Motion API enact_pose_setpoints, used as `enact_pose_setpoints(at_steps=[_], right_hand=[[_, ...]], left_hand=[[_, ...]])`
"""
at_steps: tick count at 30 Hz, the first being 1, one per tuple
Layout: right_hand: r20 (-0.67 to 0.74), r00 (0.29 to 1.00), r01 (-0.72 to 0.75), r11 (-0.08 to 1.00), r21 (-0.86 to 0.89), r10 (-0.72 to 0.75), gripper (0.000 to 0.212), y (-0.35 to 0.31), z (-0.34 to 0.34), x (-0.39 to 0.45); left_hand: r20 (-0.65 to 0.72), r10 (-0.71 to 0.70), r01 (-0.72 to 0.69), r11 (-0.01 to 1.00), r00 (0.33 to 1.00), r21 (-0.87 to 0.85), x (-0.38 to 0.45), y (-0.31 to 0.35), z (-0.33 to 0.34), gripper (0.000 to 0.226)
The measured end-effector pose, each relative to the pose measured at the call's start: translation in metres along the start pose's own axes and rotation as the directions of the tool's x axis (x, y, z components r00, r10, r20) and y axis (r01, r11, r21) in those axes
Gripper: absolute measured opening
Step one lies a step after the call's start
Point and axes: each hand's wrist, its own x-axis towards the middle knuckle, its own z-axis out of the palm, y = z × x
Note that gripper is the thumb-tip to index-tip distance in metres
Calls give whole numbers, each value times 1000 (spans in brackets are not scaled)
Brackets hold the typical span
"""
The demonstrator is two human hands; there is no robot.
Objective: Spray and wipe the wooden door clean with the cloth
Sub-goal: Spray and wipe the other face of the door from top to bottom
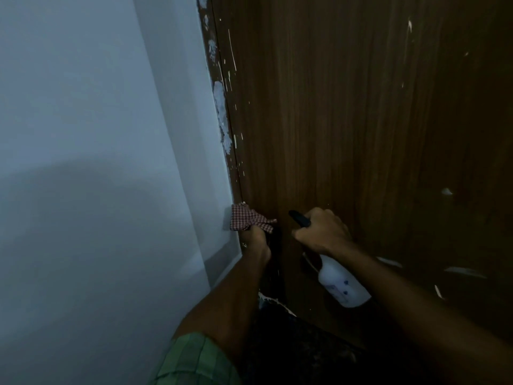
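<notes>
I am reaching my left arm forward and down along the pale wall (pixel 97 162), a green checked sleeve (pixel 194 359) showing at the upper arm near the bottom of the view. My left hand (pixel 256 238) is curling its fingers tight around a bunched red-and-white checked cloth (pixel 248 218), which is sticking up out of my fist and pressing against the left edge of the wooden door (pixel 347 120), low down where it meets the frame. White smears and flecks are running up that edge and dotting the brown panel further right. My right arm is stretching in from the lower right, and my right hand (pixel 323 232) is gripping the head of a spray bottle (pixel 342 284), fingers wrapping the neck and the dark nozzle (pixel 298 218) pointing up and to the left toward the cloth. The bottle's white body is hanging tilted below my wrist, close to the door; whether any liquid is sitting inside it, I cannot tell.
</notes>
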Motion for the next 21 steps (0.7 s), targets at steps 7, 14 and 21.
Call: enact_pose_setpoints(at_steps=[7, 14, 21], right_hand=[[-71, 996, -42, 999, 26, 44, 19, 24, -8, -1], [-41, 997, -69, 998, 7, 69, 21, 45, -7, -14], [-98, 994, -44, 998, 40, 48, 26, 54, -15, -9]], left_hand=[[584, 626, -794, 95, 517, 601, -51, -19, 6, 83], [-116, 84, -50, 962, 990, 267, 49, -62, 22, 90], [468, 705, -801, 240, 532, 549, -76, -36, 41, 87]])
